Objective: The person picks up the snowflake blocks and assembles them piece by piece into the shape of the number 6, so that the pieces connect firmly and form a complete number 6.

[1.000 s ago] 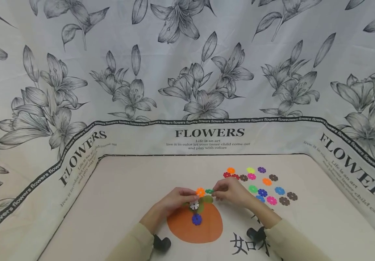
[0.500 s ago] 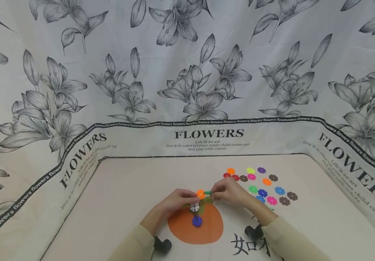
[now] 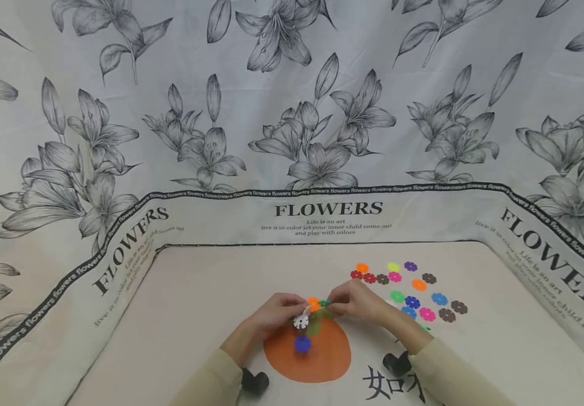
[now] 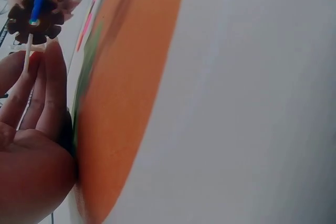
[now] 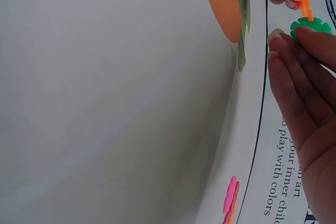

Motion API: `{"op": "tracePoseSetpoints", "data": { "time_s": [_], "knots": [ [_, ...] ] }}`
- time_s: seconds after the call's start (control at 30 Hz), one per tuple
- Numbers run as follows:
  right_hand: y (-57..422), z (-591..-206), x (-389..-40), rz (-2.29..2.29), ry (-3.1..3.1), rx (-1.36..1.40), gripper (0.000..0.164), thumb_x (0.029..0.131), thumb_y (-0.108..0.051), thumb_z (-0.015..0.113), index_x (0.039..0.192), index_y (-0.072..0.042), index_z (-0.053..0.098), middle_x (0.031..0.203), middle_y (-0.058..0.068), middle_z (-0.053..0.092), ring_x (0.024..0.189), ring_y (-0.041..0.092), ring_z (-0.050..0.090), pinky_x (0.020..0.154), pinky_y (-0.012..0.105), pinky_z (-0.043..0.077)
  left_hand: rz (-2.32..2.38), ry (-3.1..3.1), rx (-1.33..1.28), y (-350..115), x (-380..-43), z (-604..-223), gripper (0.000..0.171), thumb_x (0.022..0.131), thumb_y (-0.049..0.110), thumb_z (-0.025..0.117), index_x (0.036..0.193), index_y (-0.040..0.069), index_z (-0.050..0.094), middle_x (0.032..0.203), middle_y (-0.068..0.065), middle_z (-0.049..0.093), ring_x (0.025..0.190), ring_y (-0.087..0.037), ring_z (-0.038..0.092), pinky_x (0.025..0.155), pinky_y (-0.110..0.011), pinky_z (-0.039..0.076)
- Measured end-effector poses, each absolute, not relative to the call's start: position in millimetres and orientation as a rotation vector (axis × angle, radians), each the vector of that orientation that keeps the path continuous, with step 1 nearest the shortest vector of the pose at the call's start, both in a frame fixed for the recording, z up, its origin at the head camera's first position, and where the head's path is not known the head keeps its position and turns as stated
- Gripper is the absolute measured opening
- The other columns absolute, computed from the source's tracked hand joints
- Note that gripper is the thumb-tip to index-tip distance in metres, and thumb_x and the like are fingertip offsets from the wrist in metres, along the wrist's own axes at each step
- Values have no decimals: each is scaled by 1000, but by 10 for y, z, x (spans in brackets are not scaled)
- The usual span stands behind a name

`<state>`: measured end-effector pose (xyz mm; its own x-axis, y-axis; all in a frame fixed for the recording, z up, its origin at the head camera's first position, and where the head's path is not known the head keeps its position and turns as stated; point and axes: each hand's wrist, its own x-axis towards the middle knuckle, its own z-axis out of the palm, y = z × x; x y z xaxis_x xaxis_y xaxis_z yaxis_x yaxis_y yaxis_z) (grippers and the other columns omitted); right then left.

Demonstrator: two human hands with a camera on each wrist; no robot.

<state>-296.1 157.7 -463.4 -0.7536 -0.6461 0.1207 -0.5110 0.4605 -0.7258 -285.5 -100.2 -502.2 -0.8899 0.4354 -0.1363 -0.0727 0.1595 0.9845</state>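
In the head view, my left hand (image 3: 277, 309) pinches a chain of joined notched plastic discs above the printed orange shape. The chain includes an orange disc (image 3: 314, 304), a white disc (image 3: 301, 321) and a blue disc (image 3: 302, 344) at its lower end. The left wrist view adds a brown disc (image 4: 20, 20) between blue and white; a red bit shows by the fingertips. My right hand (image 3: 356, 301) pinches a green disc (image 5: 311, 24) between thumb and fingers. In the right wrist view, the green disc meets the orange disc's edge; how firmly they join I cannot tell.
Several loose discs of many colours, among them a pink disc (image 3: 426, 314), lie on the table (image 3: 210, 282) beyond and right of my right hand. Black characters (image 3: 383, 382) are printed near the front. A flowered curtain (image 3: 329, 223) surrounds the table.
Both hands stay close together over the orange print. The chain's white and blue end has swung slightly left and turned. The green disc remains at the orange disc's side.
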Motion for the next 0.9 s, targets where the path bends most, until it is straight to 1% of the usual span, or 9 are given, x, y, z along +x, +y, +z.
{"op": "tracePoseSetpoints", "data": {
  "time_s": [0.27,0.4,0.47,0.53,0.67,0.77,0.9],
  "knots": [
    [1554,-4560,-2930,-1067,2508,-1145,7,93,-8,75,96,-7,81,81,-1,75,68,4,61,66,24,56,1764,2062,216,-943,-2832,-4980,17,96,14,72,103,0,77,89,-5,76,84,-14,66,79,-26,53],
    [1545,-4517,-2950,-1018,2525,-1192,6,93,-8,75,95,-7,81,79,1,75,66,3,60,65,23,55,1762,2074,220,-913,-2849,-4988,16,97,13,70,102,0,77,91,-6,76,84,-14,67,78,-26,53],
    [1553,-4519,-2953,-1017,2535,-1167,6,93,-7,74,94,-7,80,78,3,74,66,3,59,66,23,55,1758,2083,245,-898,-2853,-4992,17,98,14,69,104,0,77,94,-6,76,86,-14,67,79,-26,54],
    [1560,-4535,-2954,-1021,2545,-1125,6,94,-7,74,94,-7,79,79,2,73,67,4,59,67,23,55,1757,2077,271,-886,-2857,-4990,18,99,15,69,108,1,76,97,-8,77,88,-15,68,82,-28,55],
    [1555,-4586,-2945,-1046,2548,-1062,7,94,-10,73,98,-8,79,85,-1,74,75,6,62,73,24,56,1734,2069,295,-887,-2846,-4972,21,98,16,69,114,3,72,102,-9,77,92,-17,71,87,-31,56],
    [1552,-4613,-2932,-1031,2581,-1041,10,95,-12,73,104,-11,77,91,-5,74,82,6,64,79,24,56,1698,2084,296,-907,-2821,-4956,21,97,16,71,113,4,71,101,-9,77,93,-18,71,90,-34,55],
    [1659,-4594,-2895,-943,2709,-983,14,94,-11,73,108,-10,75,93,-7,71,85,9,62,79,27,56,1645,2129,300,-915,-2798,-4945,19,97,17,71,111,5,72,97,-7,77,92,-17,70,91,-35,54]
  ]
}}
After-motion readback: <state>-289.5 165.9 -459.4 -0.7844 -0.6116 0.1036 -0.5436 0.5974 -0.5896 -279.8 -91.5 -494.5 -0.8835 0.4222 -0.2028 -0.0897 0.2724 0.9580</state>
